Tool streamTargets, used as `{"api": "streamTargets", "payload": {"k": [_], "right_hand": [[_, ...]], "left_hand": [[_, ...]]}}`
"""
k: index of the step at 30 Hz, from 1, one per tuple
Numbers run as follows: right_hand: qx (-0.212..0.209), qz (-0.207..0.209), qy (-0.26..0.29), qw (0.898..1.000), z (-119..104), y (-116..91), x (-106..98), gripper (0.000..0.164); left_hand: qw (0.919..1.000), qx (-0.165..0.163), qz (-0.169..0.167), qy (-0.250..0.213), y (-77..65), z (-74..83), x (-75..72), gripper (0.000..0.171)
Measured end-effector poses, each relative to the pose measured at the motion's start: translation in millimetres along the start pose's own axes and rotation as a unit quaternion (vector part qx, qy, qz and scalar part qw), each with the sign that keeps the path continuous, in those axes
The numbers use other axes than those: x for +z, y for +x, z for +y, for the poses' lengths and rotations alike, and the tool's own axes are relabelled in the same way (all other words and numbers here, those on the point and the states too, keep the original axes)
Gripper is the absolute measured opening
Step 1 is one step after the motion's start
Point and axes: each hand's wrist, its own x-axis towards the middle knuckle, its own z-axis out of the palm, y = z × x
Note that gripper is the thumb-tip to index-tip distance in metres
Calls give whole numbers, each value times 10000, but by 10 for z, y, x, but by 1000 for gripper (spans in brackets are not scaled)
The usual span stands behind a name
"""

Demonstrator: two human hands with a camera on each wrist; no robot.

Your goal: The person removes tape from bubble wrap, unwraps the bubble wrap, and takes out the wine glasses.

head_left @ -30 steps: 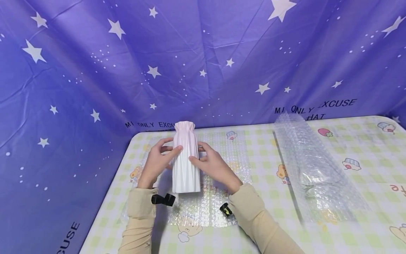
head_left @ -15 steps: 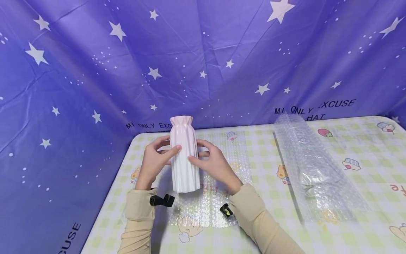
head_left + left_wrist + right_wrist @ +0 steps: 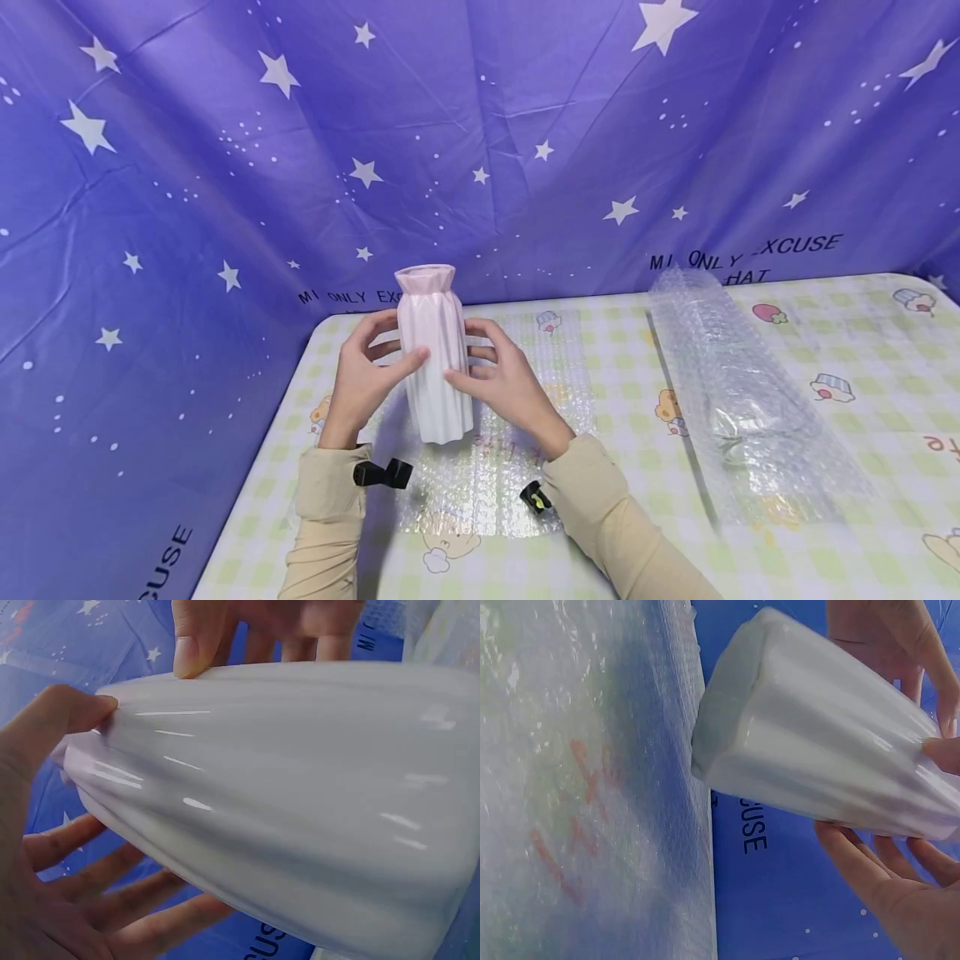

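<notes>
Both hands hold a pleated vase (image 3: 437,367), pink at its flared mouth and white toward the base. The left hand (image 3: 362,375) grips its left side, thumb on the front and fingers behind. On the opposite side the right hand (image 3: 510,387) pinches it in the same way. The vase is raised off the table, nearly upright; its underside (image 3: 727,697) shows in the right wrist view. Beneath it a flat sheet of bubble wrap (image 3: 517,492) lies on the tablecloth. In the left wrist view the glossy white wall (image 3: 300,780) of the vase fills most of the picture.
A second, loosely folded piece of bubble wrap (image 3: 750,408) lies at the right of the table. The checked tablecloth (image 3: 900,450) has cartoon prints. A purple star-patterned curtain (image 3: 480,108) hangs behind the table and at its left side.
The vase has been lifted slightly and its top has tipped, so the mouth opening now shows. Both hands keep their hold and have barely shifted. The bubble wrap has stayed put.
</notes>
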Motion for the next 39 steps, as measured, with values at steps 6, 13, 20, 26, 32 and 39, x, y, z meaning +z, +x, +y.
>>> {"api": "streamTargets", "payload": {"k": [6, 13, 20, 26, 32, 39], "right_hand": [[-301, 134, -226, 9992, 1, 4, 3, 65], [-755, 220, -541, 9954, 19, 17, 6, 68], [-1060, 292, -697, 9915, 63, 38, 11, 68], [-1110, 362, -759, 9902, 80, 45, 10, 68], [-1122, 420, -771, 9898, 104, 53, 19, 67], [-1066, 455, -894, 9892, 176, 76, 47, 67]], "left_hand": [[9995, 250, -40, -202, 0, -4, 1, 59], [9986, 439, -47, -302, 0, -6, 7, 64], [9978, 643, 9, -158, -9, -38, 20, 67], [9972, 745, 70, 39, -9, -76, 40, 68], [9975, 707, 64, 8, -5, -106, 68, 71], [9976, 686, 47, -83, -5, -163, 72, 71]]}}
